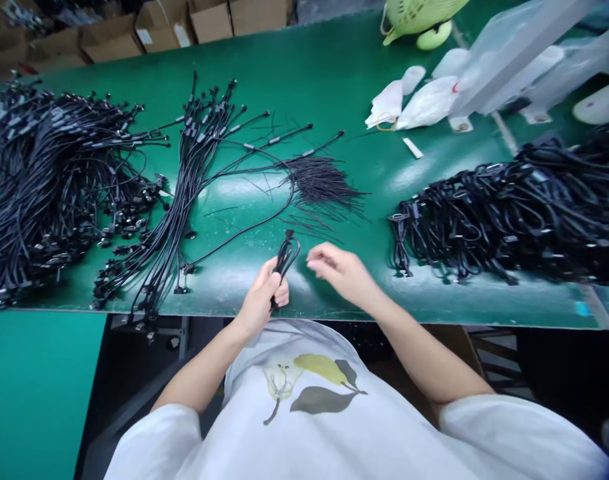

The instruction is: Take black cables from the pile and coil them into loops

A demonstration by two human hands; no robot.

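Observation:
My left hand (265,293) is closed around a black cable (286,257) folded into a small looped bundle, its dark connector end pointing up. To the right of it, my right hand (342,272) hovers apart from the bundle with its fingers curled toward the thumb. Anything between those fingertips is too small to make out. Just beyond both hands lies a pile of thin black ties (324,183), some scattered loose. A bunch of straight black cables (184,173) with connectors stretches across the table left of my left hand.
A larger heap of cables (49,167) covers the far left of the green table (344,80). Folded cable bundles (509,213) are piled on the right. White plastic bags (429,103), a small white piece (412,148) and a light-green object (419,17) lie farther back. Cardboard boxes (162,27) line the far edge.

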